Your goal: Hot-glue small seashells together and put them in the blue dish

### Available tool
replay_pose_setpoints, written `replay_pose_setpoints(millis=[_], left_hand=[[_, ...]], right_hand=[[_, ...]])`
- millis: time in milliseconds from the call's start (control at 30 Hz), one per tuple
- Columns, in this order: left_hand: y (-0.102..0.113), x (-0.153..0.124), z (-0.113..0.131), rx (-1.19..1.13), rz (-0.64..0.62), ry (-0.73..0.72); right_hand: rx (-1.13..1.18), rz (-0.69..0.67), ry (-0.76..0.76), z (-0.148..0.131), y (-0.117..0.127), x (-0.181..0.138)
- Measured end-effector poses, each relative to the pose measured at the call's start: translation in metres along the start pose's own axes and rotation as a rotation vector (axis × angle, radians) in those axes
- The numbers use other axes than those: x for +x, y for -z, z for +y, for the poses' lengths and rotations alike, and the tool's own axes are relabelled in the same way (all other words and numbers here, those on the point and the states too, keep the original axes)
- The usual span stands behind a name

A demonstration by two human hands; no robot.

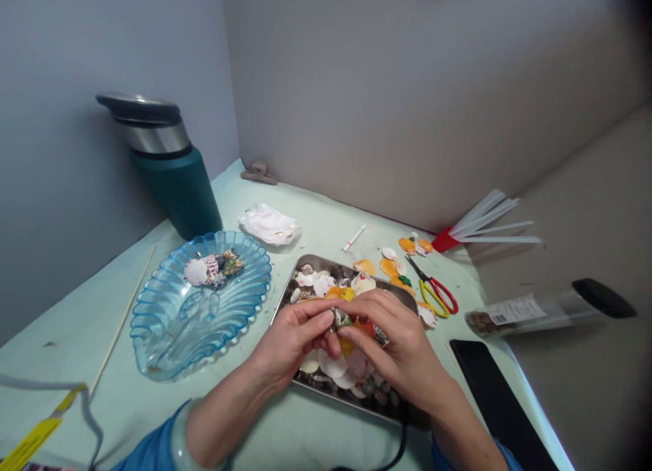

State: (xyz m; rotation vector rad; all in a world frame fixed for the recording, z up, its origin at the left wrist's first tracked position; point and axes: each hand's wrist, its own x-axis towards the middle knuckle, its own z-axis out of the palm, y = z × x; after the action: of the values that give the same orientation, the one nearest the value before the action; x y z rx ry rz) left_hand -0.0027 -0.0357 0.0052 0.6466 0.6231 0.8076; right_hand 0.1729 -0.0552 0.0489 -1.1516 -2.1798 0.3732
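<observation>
My left hand (293,342) and my right hand (397,345) meet above a metal tray (305,262) filled with shells and small stones. Both hands pinch one small dark, speckled shell (340,317) between their fingertips. Under the hands lie white, orange and yellow shells (333,366) in the tray. To the left stands a blue shell-shaped glass dish (173,322) with a few shells (211,269) at its far end.
A green flask (170,172) stands at the back left. A plastic packet (269,224), loose orange shells (390,266), scissors (432,291), white sticks with a red base (483,227), a clear tube (540,311), a black phone (496,400) and a wooden stick (122,322) lie around.
</observation>
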Motion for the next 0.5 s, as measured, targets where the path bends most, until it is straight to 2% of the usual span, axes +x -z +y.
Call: replay_pose_setpoints(millis=[500], left_hand=[[-0.001,0.0004,0.0008,-0.007,0.022,0.008]], right_hand=[[0.0,0.011,-0.011,-0.002,0.0,0.0007]])
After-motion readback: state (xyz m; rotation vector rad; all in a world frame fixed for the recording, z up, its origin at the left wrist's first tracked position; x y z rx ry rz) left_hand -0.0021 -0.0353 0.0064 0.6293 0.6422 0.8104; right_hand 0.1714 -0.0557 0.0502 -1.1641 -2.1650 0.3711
